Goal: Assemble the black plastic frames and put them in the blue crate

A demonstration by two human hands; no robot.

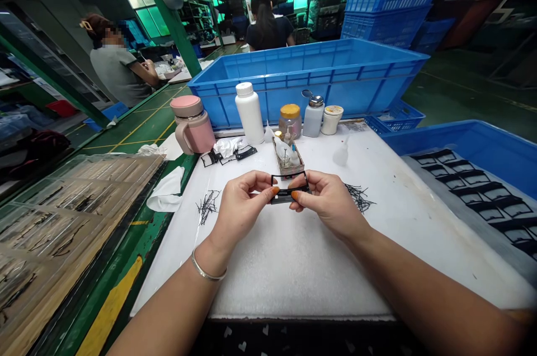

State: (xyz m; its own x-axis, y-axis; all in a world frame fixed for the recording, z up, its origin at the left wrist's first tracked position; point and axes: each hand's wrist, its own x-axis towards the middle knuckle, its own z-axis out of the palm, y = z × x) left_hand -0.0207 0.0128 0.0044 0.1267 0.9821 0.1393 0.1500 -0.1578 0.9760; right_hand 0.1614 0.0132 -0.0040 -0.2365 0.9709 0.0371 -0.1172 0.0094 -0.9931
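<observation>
Between both hands, above the white work surface [268, 266], is a small black plastic frame [285, 193] with a rectangular opening. My left hand [247, 199] pinches its left end, thumb in front and fingers behind. The right end is gripped the same way by my right hand [321, 197]. Just beyond the frame stands a small tray [297, 168] with dropper bottles in it. Thin black strips lie in a pile [207, 206] left of my left hand, and a second pile of black strips [359, 198] lies beside my right wrist.
Along the back stand a pink mug [195, 127], a white bottle [250, 113], a yellow-lidded jar [290, 121] and a pump bottle [313, 117], before a large blue crate [327, 82]. Black frames [478, 180] lie in rows at right. Two people sit further off.
</observation>
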